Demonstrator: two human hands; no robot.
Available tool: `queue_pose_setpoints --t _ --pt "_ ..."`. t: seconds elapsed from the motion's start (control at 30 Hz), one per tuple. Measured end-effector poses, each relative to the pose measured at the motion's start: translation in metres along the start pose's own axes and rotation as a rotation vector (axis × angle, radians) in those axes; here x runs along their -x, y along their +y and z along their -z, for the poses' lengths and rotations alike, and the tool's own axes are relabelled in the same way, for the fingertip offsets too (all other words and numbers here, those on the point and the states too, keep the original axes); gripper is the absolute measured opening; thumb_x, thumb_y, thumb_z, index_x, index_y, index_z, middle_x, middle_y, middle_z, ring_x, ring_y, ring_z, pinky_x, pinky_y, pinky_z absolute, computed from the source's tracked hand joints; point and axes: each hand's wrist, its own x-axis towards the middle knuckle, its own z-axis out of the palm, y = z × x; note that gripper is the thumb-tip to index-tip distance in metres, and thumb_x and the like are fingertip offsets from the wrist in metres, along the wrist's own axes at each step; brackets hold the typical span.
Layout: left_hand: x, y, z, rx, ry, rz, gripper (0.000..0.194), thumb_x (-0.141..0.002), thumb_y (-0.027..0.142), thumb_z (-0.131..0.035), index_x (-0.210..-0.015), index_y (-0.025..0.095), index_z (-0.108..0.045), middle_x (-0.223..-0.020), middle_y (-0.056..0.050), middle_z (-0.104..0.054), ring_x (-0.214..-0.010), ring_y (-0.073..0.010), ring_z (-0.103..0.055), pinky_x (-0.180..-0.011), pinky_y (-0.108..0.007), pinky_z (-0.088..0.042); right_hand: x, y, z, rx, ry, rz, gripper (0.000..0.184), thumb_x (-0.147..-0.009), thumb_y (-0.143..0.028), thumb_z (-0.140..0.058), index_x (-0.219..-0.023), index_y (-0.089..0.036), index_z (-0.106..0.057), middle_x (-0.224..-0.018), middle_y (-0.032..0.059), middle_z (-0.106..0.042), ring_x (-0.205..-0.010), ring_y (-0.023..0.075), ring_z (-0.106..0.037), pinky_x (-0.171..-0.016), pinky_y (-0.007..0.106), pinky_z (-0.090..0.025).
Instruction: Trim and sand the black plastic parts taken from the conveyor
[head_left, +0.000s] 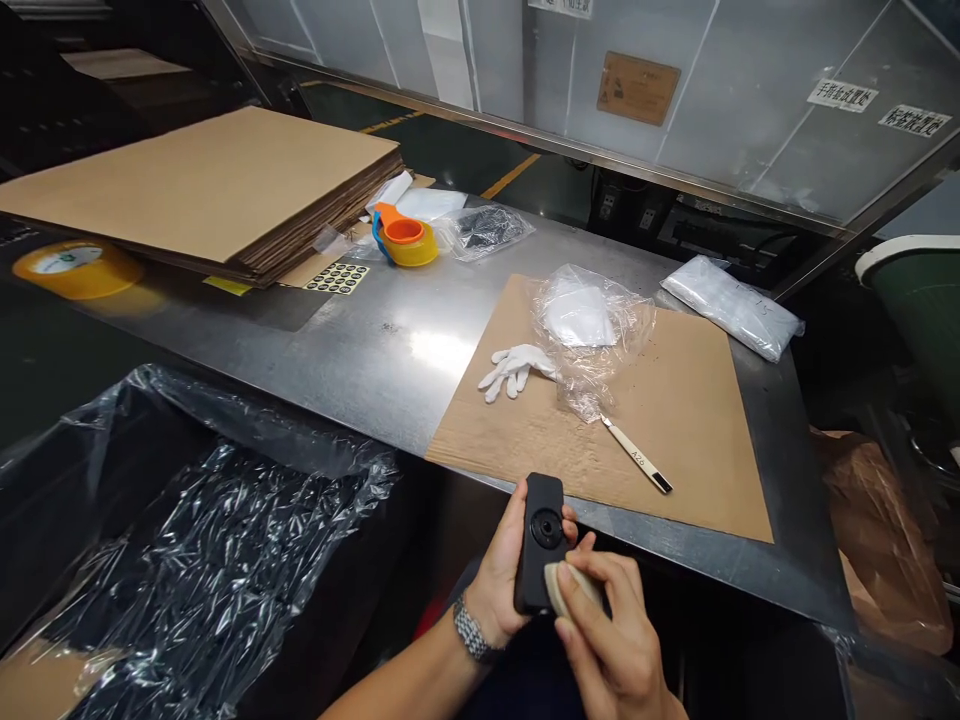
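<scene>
- Left hand (499, 590) has its grip clenched around a black device (540, 542), upright below the desk (390, 350) edge.
- Right hand (611, 635) presses a pale pad (562, 585), grasped in its fingertips, against the device's lower face.
- White glove (516, 368) lies on cardboard (675, 420).

Two bare hands, no gloves, no rings seen. Left hand (504, 580) has a silver metal link-band wristwatch (472, 630) at the wrist, band only showing, face turned away. Right hand (611, 635) has nothing on it. Both forearms bare, no sleeves in view. Fingernails short, unpainted. Dark clothing below the hands, detail unclear.
</scene>
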Motion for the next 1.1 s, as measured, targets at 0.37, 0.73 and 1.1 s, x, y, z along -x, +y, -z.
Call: queue_pose_setpoints --t 0.37,0.73,1.1 --pt "0.009 0.009 -0.021 -0.083 -0.038 -0.183 0.04 -0.089 0.043 -0.033 -0.091 0.013 -0.06 -0.072 -0.003 -0.057 -0.06 -0.0129 -0.057 -0.079 -0.043 -0.051 0.022 0.079 0.014 0.44 0.217 -0.053 0.046 -0.081 -0.012 -0.053 -0.125 -0.024 -0.049 -0.107 0.0098 -0.054 -0.101 0.0239 -0.051 -0.079 0.041 -0.049" --pt "0.012 -0.002 -0.013 -0.873 0.09 -0.575 0.046 -0.068 0.02 -0.071 -0.112 0.02 -0.059 -0.109 -0.006 -0.063 -0.11 -0.0226 -0.051 -0.099 -0.031 -0.035 -0.003 0.182 0.042 0.574 0.195 -0.504 0.035 -0.086 -0.033 -0.043 -0.107 -0.011 -0.06 -0.101 0.0189 -0.054 -0.098 0.0323 -0.044 -0.081 0.055 -0.036" --pt "0.023 -0.005 -0.009 -0.98 0.122 -0.519 0.059 -0.073 0.021 -0.065 -0.128 0.022 -0.044 -0.125 -0.011 -0.053 -0.118 -0.0275 -0.045 -0.095 -0.037 -0.038 -0.045 0.075 0.016 -0.389 -0.026 -0.413 0.021 -0.087 -0.032 -0.049 -0.102 -0.02 -0.06 -0.091 0.0053 -0.058 -0.08 0.0148 -0.056 -0.071 0.027 -0.048"
